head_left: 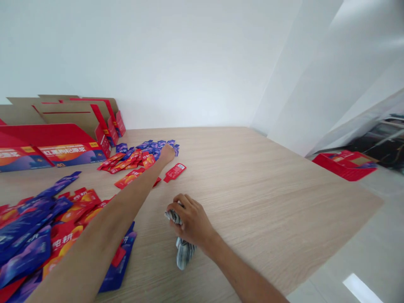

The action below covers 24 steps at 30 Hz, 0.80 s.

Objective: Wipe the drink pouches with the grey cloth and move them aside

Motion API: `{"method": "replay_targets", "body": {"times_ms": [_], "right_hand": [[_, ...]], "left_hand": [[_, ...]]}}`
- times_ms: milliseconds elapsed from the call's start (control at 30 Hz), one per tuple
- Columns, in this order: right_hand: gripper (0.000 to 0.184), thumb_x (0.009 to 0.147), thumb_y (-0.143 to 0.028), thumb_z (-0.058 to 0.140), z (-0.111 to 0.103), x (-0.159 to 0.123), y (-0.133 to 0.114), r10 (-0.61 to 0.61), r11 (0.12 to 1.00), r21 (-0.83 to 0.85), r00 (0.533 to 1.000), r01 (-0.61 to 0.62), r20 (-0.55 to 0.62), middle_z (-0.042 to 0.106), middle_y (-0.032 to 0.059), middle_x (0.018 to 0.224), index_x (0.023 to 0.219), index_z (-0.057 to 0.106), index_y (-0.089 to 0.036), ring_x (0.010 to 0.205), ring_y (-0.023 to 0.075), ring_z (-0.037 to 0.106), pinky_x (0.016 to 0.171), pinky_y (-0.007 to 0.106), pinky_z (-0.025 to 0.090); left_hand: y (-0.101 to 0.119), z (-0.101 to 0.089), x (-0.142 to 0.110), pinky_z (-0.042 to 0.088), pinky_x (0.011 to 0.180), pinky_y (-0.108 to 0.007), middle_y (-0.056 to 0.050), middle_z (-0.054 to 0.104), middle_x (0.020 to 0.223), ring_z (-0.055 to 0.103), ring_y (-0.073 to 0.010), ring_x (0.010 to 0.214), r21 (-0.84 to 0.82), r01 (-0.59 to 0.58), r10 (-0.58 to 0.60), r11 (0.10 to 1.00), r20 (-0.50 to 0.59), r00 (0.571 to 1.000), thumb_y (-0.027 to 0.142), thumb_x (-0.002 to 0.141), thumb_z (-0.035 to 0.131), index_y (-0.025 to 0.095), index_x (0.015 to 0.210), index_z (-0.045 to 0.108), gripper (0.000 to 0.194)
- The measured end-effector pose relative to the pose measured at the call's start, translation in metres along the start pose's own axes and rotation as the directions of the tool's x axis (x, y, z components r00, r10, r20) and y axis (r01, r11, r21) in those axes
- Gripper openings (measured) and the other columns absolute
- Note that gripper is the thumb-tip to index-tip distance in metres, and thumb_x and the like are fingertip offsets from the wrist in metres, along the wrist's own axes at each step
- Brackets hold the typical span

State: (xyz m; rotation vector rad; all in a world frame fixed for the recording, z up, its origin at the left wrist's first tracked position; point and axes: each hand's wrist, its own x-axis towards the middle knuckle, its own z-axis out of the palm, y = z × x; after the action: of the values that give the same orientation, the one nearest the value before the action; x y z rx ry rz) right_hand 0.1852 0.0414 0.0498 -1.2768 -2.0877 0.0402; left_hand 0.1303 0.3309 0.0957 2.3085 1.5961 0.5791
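My left hand (pixel 168 153) reaches far forward to a heap of small purple sachets (pixel 153 146), touching or just over its right end. Its fingers are turned away and hidden, so I cannot see what they hold. Just right of that wrist lies a single red sachet (pixel 175 171), flat on the table. Closer to me, my right hand (pixel 191 221) is closed round a crumpled grey-and-white striped cloth (pixel 185 253). Part of the cloth hangs below the palm onto the table. Red sachets (pixel 128 162) are piled left of the purple ones.
Red printed cartons (pixel 71 145) with raised flaps stand at the back left. A large mixed pile of red and blue sachets (pixel 31 235) covers the near left of the wooden table (pixel 252 189). Beyond its right edge is another red carton (pixel 344 165). A white wall (pixel 189 63) rises behind.
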Motion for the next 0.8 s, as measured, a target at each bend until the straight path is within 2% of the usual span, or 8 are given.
{"method": "replay_targets", "body": {"times_ms": [100,267,400,500,567,667,733,800], "right_hand": [[0.026,0.081,-0.014,0.070,-0.001,0.001,0.004,0.024,0.998,0.054,0.998,-0.021,-0.053,0.061,0.0053,0.108,0.104,0.063,-0.024,0.099,0.0215,0.061,0.084,0.033,0.051],[0.036,0.081,-0.010,0.061,-0.001,0.003,0.008,0.129,0.977,0.190,0.981,-0.100,-0.146,0.062,0.0048,0.103,0.115,0.059,-0.023,0.098,0.0212,0.061,0.089,0.033,0.051],[0.057,0.084,-0.014,0.057,0.002,0.002,0.008,0.250,0.950,0.234,0.952,-0.206,-0.176,0.061,0.0054,0.103,0.139,0.047,-0.020,0.097,0.0224,0.060,0.090,0.035,0.051],[0.061,0.085,-0.018,0.057,0.006,0.001,0.007,0.264,0.940,0.259,0.954,-0.221,-0.144,0.061,0.0061,0.105,0.145,0.043,-0.019,0.098,0.0230,0.060,0.091,0.037,0.050],[0.053,0.085,-0.019,0.059,0.009,0.000,0.005,0.224,0.932,0.313,0.970,-0.186,-0.090,0.062,0.0049,0.103,0.138,0.051,-0.020,0.095,0.0219,0.061,0.089,0.035,0.049],[0.026,0.086,-0.019,0.059,0.012,0.001,0.001,0.196,0.887,0.433,0.980,-0.157,-0.045,0.064,0.0027,0.097,0.112,0.065,-0.020,0.091,0.0194,0.062,0.086,0.032,0.048],[0.013,0.087,-0.021,0.059,0.014,0.002,-0.001,0.229,0.843,0.504,0.973,-0.188,-0.021,0.065,0.0014,0.092,0.097,0.067,-0.020,0.088,0.0182,0.062,0.084,0.030,0.047],[0.009,0.087,-0.024,0.060,0.015,0.002,-0.001,0.262,0.792,0.561,0.964,-0.241,0.045,0.065,0.0004,0.087,0.089,0.067,-0.020,0.085,0.0176,0.061,0.082,0.029,0.046]], "left_hand": [[0.002,-0.022,-0.025,0.056,0.092,-0.046,-0.013,0.064,0.128,0.065,-0.0248,0.109,0.056,0.003,0.000,0.998,-0.056,0.998,0.036,0.096,0.062,0.015,0.128,0.061,0.038],[0.002,-0.053,-0.097,0.052,0.085,-0.037,-0.019,0.071,0.109,0.070,-0.0284,0.100,0.092,-0.075,0.086,0.993,-0.111,0.990,0.024,0.105,0.035,0.009,0.125,0.056,0.032],[0.001,-0.070,-0.168,0.049,0.074,-0.033,-0.014,0.073,0.098,0.072,-0.0276,0.089,0.115,-0.130,0.142,0.985,-0.111,0.984,0.030,0.105,0.038,0.013,0.122,0.055,0.030],[-0.004,-0.072,-0.217,0.046,0.067,-0.032,-0.012,0.073,0.094,0.072,-0.0280,0.082,0.138,-0.143,0.158,0.980,-0.100,0.982,0.032,0.104,0.039,0.016,0.119,0.055,0.027],[-0.011,-0.068,-0.243,0.044,0.063,-0.031,-0.010,0.074,0.091,0.073,-0.0273,0.079,0.104,-0.165,0.175,0.981,-0.091,0.980,0.033,0.104,0.039,0.019,0.116,0.055,0.024],[-0.021,-0.059,-0.267,0.044,0.062,-0.029,-0.008,0.074,0.090,0.073,-0.0251,0.076,-0.048,-0.216,0.207,0.975,-0.149,0.967,0.032,0.102,0.041,0.022,0.110,0.054,0.019],[-0.026,-0.053,-0.276,0.042,0.061,-0.029,-0.004,0.071,0.082,0.070,-0.0227,0.069,-0.167,-0.230,0.192,0.959,-0.214,0.958,0.034,0.100,0.042,0.022,0.104,0.054,0.017],[-0.030,-0.047,-0.281,0.039,0.057,-0.027,0.001,0.062,0.067,0.062,-0.0190,0.056,-0.281,-0.210,0.135,0.936,-0.264,0.955,0.037,0.097,0.045,0.022,0.099,0.054,0.017]]}}
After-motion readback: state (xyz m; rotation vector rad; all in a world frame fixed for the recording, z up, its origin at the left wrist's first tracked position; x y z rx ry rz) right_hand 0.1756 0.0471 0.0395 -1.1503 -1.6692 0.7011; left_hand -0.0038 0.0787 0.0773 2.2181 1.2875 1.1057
